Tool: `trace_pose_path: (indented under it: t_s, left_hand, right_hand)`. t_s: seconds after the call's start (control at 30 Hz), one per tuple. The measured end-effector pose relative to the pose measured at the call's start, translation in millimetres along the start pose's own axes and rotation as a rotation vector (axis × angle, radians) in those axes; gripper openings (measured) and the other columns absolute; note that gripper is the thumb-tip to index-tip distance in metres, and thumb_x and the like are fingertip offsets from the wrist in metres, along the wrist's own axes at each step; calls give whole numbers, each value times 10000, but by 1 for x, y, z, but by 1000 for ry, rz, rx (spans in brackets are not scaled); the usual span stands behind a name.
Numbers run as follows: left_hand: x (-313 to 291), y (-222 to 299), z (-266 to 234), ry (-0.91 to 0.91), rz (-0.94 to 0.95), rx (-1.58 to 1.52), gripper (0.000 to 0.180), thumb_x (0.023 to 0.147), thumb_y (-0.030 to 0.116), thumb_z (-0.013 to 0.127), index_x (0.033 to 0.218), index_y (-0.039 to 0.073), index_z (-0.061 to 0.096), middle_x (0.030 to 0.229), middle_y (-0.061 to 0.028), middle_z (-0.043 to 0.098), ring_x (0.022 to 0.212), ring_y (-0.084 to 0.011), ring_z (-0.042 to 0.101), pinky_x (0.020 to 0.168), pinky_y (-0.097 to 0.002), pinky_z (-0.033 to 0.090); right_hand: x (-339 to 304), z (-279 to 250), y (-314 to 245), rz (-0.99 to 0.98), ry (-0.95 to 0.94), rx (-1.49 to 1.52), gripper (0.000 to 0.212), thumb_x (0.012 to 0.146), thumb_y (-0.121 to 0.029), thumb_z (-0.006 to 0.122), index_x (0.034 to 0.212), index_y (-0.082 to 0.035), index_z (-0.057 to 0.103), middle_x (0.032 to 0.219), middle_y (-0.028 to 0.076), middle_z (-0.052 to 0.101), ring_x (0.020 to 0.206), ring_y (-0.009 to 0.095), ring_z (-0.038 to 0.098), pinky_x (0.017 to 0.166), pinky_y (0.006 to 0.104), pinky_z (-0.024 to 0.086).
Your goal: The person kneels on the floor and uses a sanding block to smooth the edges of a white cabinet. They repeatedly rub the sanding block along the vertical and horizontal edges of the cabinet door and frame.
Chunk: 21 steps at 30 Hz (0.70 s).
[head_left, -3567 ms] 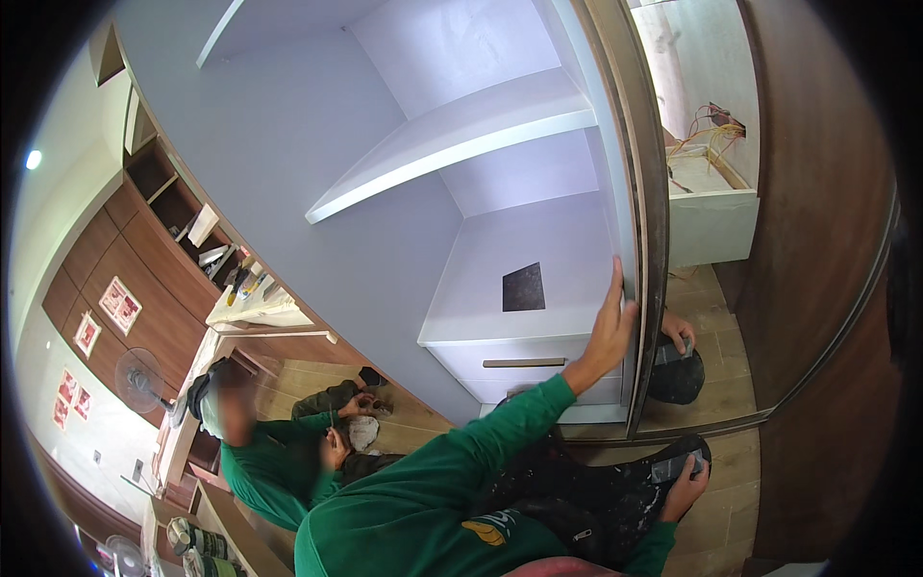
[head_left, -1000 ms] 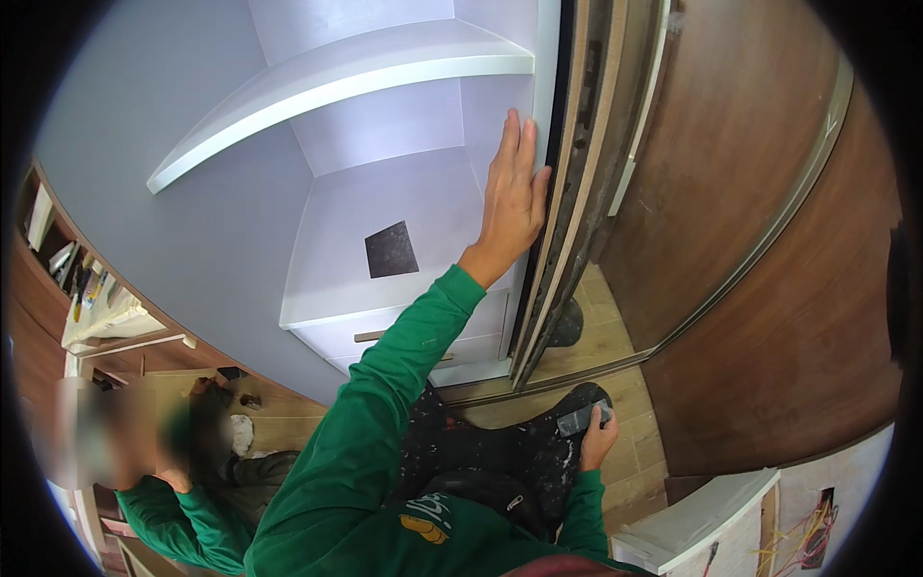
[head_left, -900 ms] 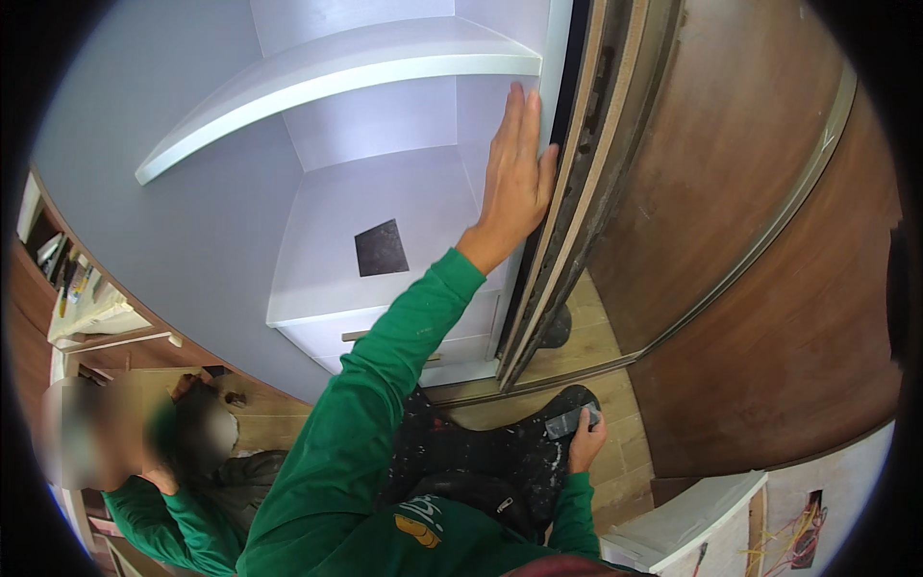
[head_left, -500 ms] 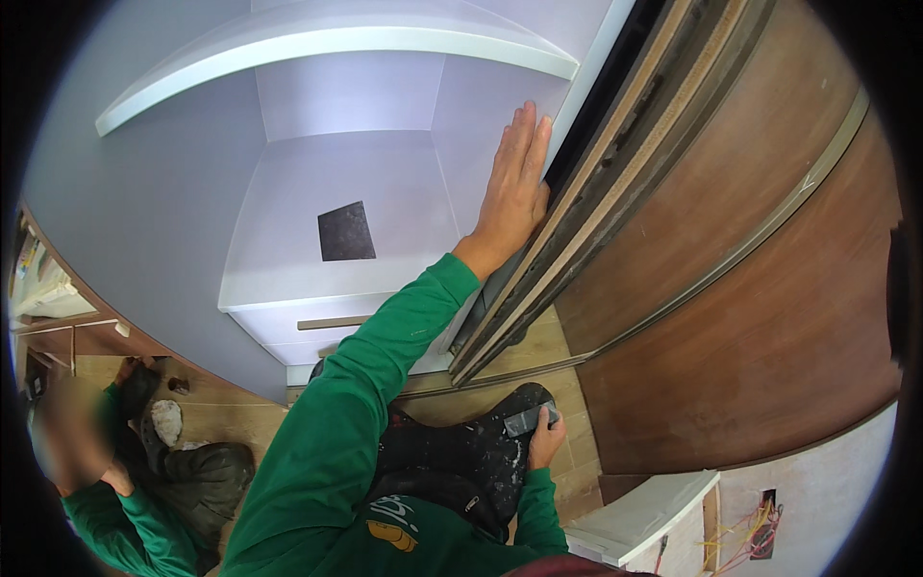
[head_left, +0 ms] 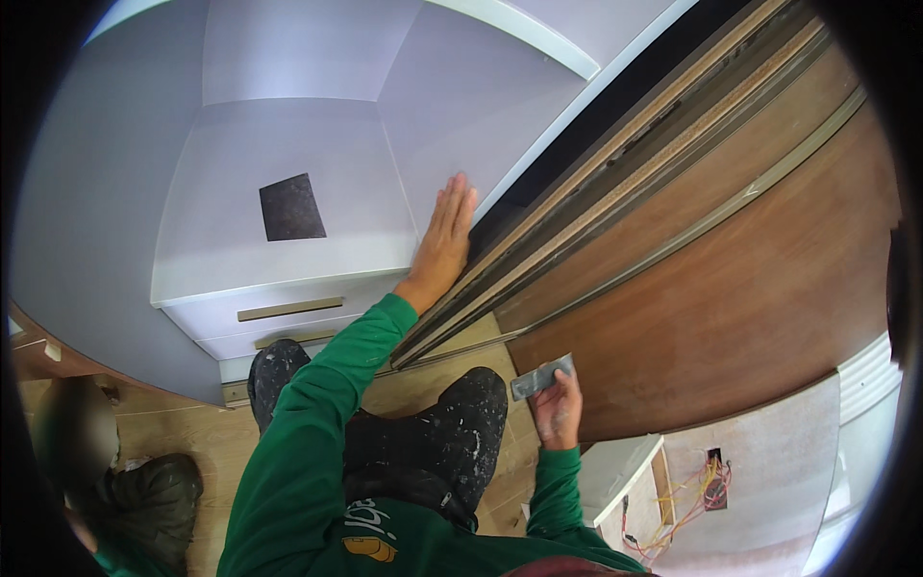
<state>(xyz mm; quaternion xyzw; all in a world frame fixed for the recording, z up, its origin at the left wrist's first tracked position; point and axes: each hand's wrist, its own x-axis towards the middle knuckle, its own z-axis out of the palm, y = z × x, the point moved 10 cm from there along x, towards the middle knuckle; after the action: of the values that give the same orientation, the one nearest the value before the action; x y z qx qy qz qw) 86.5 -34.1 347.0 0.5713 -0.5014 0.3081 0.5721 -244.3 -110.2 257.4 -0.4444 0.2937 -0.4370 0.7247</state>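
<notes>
From the head camera, I see the grey block (head_left: 535, 381) in the right hand (head_left: 560, 408), raised in front of the brown panel (head_left: 663, 337) and just beside the knee (head_left: 481, 399). The thumb and fingers pinch the block at its right end, so its left end juts free. I judge it light and stiff, hard to break, with a dry, perhaps gritty surface that should not slip much. I would take hold across its narrow long edges, nearer the middle, where it should tip less and leave a broad face bare.

The left hand (head_left: 440, 242) lies flat, fingers straight and pressed together, gripping nothing; it appears to rest on the inner side wall of the cabinet (head_left: 279, 123), near the front edge. That wall looks rigid, smooth and likely slick, too broad to grasp, so I would steady there with a whole palm or hook the front edge. I cannot tell how hard the palm presses.
</notes>
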Motion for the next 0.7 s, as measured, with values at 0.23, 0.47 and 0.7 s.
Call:
trace_pose_path:
  t_s: [0.23, 0.47, 0.7]
  left_hand:
    - [-18, -2, -15, -176, -116, -41, 825, 966, 99, 710, 1665, 13, 280, 1732, -294, 242, 1551, -471, 367, 1246, -529, 389]
    - [-10, -77, -49, -272, -279, 68, 631, 1041, 426, 670, 1470, -28, 581, 1549, -286, 529, 1436, -460, 501, 1185, -525, 422]
    - [-29, -92, -24, -468, -333, 140, 468, 1006, 310, 683, 1309, -46, 670, 1365, -258, 640, 1307, -433, 583, 1099, -529, 471]
  right_hand:
    - [-69, 184, -227, -1008, -387, -615, 191, 943, -13, 673, 1133, -11, 667, 1100, 150, 666, 1023, 220, 645, 911, 358, 528]
    - [-94, 372, -246, -2038, -498, -1613, 493, 736, 48, 713, 1198, -94, 811, 1228, 54, 727, 1065, 285, 658, 952, 407, 518]
    - [-38, 413, -243, -2298, -683, -2179, 572, 745, -68, 762, 1314, -124, 759, 1223, -13, 683, 1136, 216, 626, 972, 393, 500]
